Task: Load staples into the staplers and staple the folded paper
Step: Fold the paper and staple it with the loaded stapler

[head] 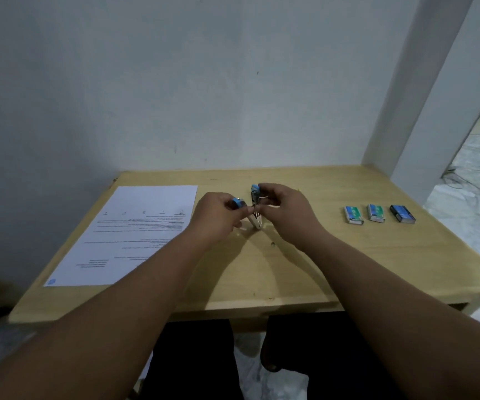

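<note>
A small blue and silver stapler (254,210) stands hinged wide apart in a V over the middle of the wooden table (290,269). My left hand (217,219) grips its lower half by the blue end. My right hand (286,213) pinches the raised upper half near its blue tip. Whether staples lie in the channel is too small to tell. A printed white sheet of paper (134,232) lies flat and unfolded on the table's left side. Three small staple boxes sit in a row at the right: two green-blue boxes (353,215) (376,213) and one dark blue box (402,214).
The table's back edge meets a pale wall (204,82), and a white column (412,96) rises at its far right corner. A tiled floor (478,183) lies beyond the right edge. My legs show under the front edge.
</note>
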